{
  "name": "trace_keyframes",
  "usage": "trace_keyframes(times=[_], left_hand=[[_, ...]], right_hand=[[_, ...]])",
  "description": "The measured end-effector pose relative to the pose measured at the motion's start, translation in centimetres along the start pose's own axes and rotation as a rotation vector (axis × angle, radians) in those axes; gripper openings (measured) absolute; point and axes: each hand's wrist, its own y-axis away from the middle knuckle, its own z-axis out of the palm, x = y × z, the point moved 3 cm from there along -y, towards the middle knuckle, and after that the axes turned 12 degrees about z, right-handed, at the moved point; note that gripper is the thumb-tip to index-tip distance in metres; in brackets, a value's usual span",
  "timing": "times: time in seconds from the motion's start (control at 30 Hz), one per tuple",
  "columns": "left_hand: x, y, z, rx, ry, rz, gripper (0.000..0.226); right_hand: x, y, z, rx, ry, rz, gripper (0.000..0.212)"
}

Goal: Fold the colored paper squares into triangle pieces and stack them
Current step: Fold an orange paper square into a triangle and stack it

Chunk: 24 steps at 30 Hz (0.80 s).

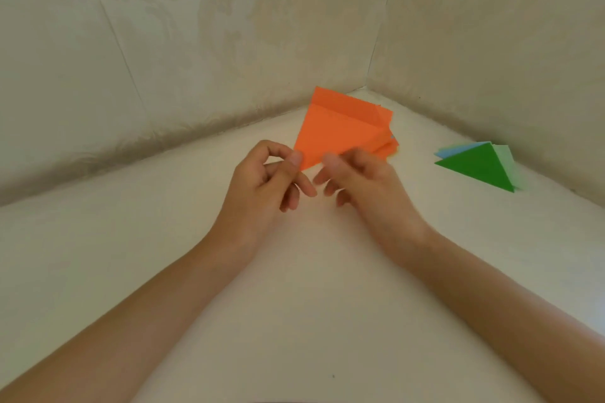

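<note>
An orange paper sheet (337, 131) is lifted above the white table, its near corner pointing down between my hands. My left hand (271, 180) pinches the sheet's lower left edge between thumb and forefinger. My right hand (363, 180) pinches the lower right edge beside it. Behind the sheet lies a small pile of unfolded paper (391, 148), mostly orange, largely hidden. To the right lies a stack of folded triangles (481, 167): a dark green one on top, light green and light blue edges showing under it.
The white table (294, 271) runs into a corner formed by two patterned beige walls (229, 26). The pile of paper sits in that corner, and the triangle stack lies close to the right wall.
</note>
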Motion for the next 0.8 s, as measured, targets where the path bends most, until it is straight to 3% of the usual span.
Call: trace_keyframes(times=[0.1,0.4,0.6,0.7,0.8], left_hand=[[0.2,0.6,1.1,-0.087,-0.009,0.013,0.016],[0.0,0.5,0.6,-0.072,-0.054,0.041,0.016],[-0.6,-0.1,-2.4,0.072,-0.077,0.030,0.018],[-0.7,-0.1,-2.6,0.094,-0.049,0.013,0.018],[-0.4,0.3,-1.3,0.013,-0.030,0.017,0.017]], right_hand=[[0.2,1.4,1.9,-0.088,0.073,-0.091,0.030],[0.7,0.6,0.0,0.141,-0.019,-0.043,0.022],[0.8,-1.2,-5.7,0.391,-0.345,0.059,0.024],[0.5,-1.2,-5.3,0.254,-0.412,0.102,0.029],[0.3,-0.4,-1.9,0.030,-0.183,0.133,0.042]])
